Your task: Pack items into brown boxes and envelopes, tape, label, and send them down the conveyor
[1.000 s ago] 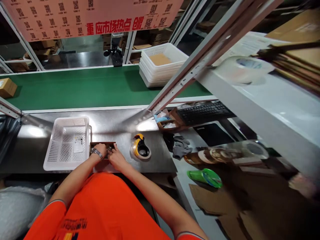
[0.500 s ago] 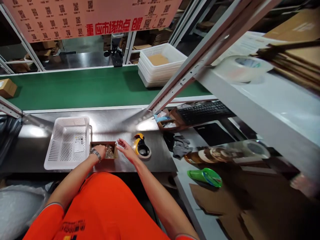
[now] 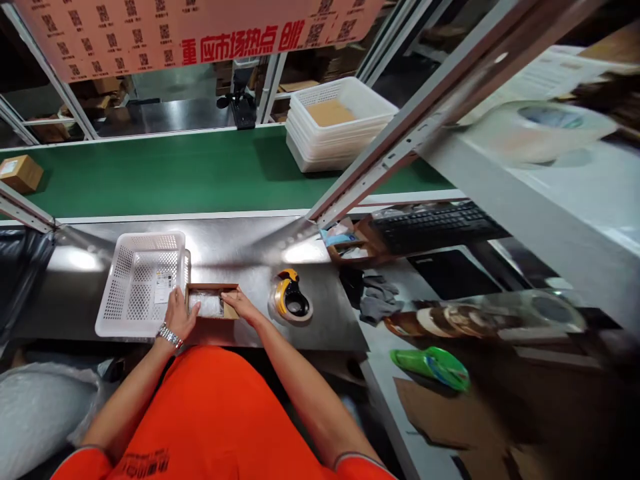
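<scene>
A small open cardboard box (image 3: 213,318) lies on the metal bench in front of me, with clear, crinkled plastic wrap (image 3: 207,305) inside it. My left hand (image 3: 179,317), with a metal watch at the wrist, is at the box's left end, its thumb over the near edge and its fingers along the side. At the right end, my right hand (image 3: 241,303) grips the wall, fingertips reaching over into the box. Left of the box stands a white perforated basket (image 3: 107,307) with a printed label slip (image 3: 163,288) in it. A yellow-and-black tape dispenser (image 3: 290,300) rests to the right.
Behind the bench runs a green conveyor belt (image 3: 200,173) carrying stacked white baskets (image 3: 320,143) and a closed carton (image 3: 21,173). A slanted metal post (image 3: 380,160) rises at the right. Grey gloves (image 3: 380,300) and a green container (image 3: 430,367) lie on the side table.
My left hand has come out of the box to its left end. My right hand, open beside the box before, now grips its right end. Clear wrap now shows inside.
</scene>
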Available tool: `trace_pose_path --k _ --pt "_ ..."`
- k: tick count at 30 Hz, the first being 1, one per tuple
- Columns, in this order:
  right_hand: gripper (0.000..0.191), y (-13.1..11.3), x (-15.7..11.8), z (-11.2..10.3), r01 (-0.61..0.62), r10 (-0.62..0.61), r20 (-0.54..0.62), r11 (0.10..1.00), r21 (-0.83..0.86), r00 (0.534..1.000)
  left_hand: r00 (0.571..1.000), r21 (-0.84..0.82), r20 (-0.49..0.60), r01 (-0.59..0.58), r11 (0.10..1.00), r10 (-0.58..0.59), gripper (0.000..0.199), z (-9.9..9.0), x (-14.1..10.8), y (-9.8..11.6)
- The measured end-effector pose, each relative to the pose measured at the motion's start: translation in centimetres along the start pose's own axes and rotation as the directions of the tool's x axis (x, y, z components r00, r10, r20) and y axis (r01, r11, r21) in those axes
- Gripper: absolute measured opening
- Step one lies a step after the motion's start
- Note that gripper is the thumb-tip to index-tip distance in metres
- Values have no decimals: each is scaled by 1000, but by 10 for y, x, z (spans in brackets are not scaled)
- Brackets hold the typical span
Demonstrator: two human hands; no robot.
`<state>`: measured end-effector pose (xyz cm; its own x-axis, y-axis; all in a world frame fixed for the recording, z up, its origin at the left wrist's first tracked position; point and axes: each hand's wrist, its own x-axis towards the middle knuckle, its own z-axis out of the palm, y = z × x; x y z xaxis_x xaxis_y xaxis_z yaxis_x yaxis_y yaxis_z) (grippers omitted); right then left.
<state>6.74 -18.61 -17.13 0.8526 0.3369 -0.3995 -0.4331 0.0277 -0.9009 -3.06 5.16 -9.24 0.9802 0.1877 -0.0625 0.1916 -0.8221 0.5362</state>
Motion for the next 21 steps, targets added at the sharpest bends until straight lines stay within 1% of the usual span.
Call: trace_pose_path --k 2,3,4,6,8,10,12,14,18,21 --pt "75 0 0 -1 -26 26 -2 1000 -5 1000 985 17 170 -6 1000 3 95 11 -7 -8" --pt "76 0 -1 0 -38 38 1 999 -8 999 971 47 239 -31 998 19 96 16 -8 -7" --pt "76 0 -1 0 -48 48 3 999 -12 999 958 85 285 -64 994 37 97 19 -9 -4" --pt "78 -1 -2 0 -63 63 7 998 -21 998 942 169 327 -133 977 72 97 23 -6 5" --pt "79 -2 -2 0 -71 71 9 997 -31 997 938 229 333 -177 957 94 93 24 -1 13" --pt "77 -6 -3 -1 -78 79 17 996 -38 997 951 262 293 -181 948 101 85 24 7 16" --pt "75 -10 -5 -3 -84 86 30 996 -41 996 973 272 208 -151 950 95 75 25 14 14" --pt "72 -17 -8 -8 -98 100 53 994 -45 994 992 250 107 -98 963 73 72 26 19 6" --pt "65 -29 -16 -18 -142 147 90 988 -53 985 1000 162 -29 12 987 -8 83 24 24 -19" --pt "60 -34 -19 -21 -157 161 85 987 -46 983 995 160 -77 73 984 -62 100 18 27 -31"
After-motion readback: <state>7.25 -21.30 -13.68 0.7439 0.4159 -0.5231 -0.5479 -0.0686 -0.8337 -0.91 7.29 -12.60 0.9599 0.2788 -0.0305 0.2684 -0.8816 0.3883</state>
